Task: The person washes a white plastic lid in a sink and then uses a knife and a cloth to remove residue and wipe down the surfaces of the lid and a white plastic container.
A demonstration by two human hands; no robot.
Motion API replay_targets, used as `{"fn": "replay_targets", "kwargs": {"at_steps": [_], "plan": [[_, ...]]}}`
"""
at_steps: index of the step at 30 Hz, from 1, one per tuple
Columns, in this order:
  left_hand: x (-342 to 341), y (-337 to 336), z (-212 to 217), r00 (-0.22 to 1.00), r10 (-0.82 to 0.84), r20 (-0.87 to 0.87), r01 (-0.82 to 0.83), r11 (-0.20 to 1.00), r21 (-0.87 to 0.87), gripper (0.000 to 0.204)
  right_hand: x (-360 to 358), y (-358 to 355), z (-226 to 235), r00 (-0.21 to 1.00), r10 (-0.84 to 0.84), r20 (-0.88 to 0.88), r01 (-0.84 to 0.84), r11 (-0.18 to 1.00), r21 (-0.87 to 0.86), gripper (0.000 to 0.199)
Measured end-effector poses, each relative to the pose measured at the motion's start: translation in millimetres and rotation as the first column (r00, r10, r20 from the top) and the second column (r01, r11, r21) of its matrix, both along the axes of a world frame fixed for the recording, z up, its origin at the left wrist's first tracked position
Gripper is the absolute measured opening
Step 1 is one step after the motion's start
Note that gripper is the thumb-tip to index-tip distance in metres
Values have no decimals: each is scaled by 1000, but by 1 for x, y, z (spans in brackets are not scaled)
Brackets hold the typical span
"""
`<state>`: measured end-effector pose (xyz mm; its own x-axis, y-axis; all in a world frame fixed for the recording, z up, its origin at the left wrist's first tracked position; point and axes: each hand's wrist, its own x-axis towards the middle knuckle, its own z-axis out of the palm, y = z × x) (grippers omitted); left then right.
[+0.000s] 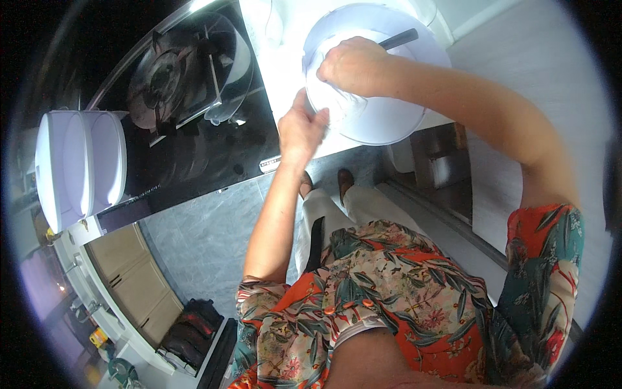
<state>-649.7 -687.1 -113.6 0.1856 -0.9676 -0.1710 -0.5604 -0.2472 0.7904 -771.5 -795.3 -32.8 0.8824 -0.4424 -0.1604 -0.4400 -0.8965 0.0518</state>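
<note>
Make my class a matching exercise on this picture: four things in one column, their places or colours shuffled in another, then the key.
1. Left hand
2. Dark handle
3. Stove top
4. Right hand

A. Black
B. Over the white mass in the bowl
C. At the bowl's left edge
D. Just beyond the right hand

Pairs: 1-C, 2-D, 3-A, 4-B

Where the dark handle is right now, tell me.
In the head view, the dark handle is at upper right, over the white bowl, beside the right hand.
</note>
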Motion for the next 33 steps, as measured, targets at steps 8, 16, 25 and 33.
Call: {"fn": "replay_targets", "kwargs": {"at_steps": [8, 16, 25, 33], "plan": [[-9, 0, -9, 963, 147, -226, -144, 989, 32, 51, -4, 21, -2, 987, 84, -136, -76, 995, 59, 18], [-8, 4, 0, 890, 207, -407, -161, 976, 144, 50, -20, 11, -15, 974, -131, 183, 124, 991, 47, 16], [-6, 6, 0, 943, 64, 327, 54, 938, -341, 39, -16, -27, -27, 940, -306, 152, 301, 952, 57, 22], [-6, 9, -7, 825, -131, 550, 364, 868, -339, 44, -36, -42, -32, 903, -384, 192, 384, 923, 36, 22]]}}
